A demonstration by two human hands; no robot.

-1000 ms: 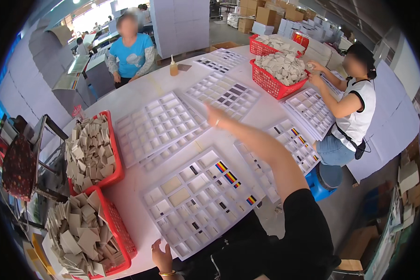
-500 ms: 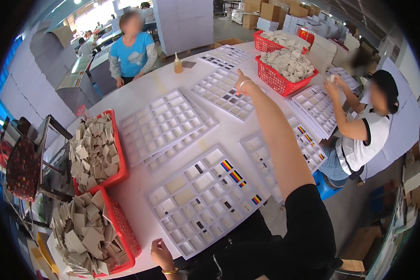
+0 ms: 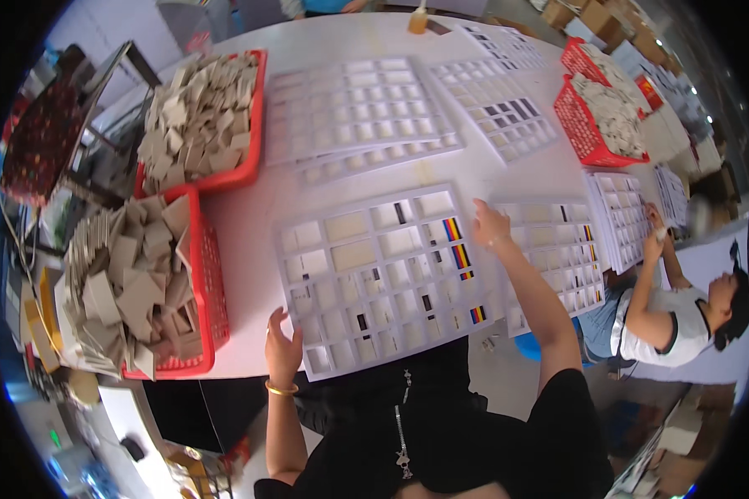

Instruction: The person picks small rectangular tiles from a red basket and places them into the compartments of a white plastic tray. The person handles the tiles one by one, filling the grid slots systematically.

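A white compartment tray (image 3: 408,315) lies on the table right in front of me. Some compartments hold small dark pieces, and colour-striped strips (image 3: 461,255) run down its right side. Beside its lower left edge is my left hand (image 3: 283,345), thumb and fingers apart, with a yellow bangle on the wrist. My right hand (image 3: 491,226) hovers by the tray's upper right edge, fingers loosely spread and nothing visible in them. Whether either hand touches the tray I cannot tell. A similar tray (image 3: 537,214) with striped strips sits just right of my right hand.
On the left, two red baskets (image 3: 210,283) hold grey-beige board pieces (image 3: 133,274). Stacked white trays (image 3: 354,100) lie farther back, more trays (image 3: 499,108) to their right. Red baskets (image 3: 581,125) and a glue bottle (image 3: 419,18) stand beyond. A co-worker (image 3: 674,320) handles trays at right.
My right arm has drawn back from pointing over the far trays to the near tray's right edge. My left hand has come up beside the tray's left edge. The view has tilted down.
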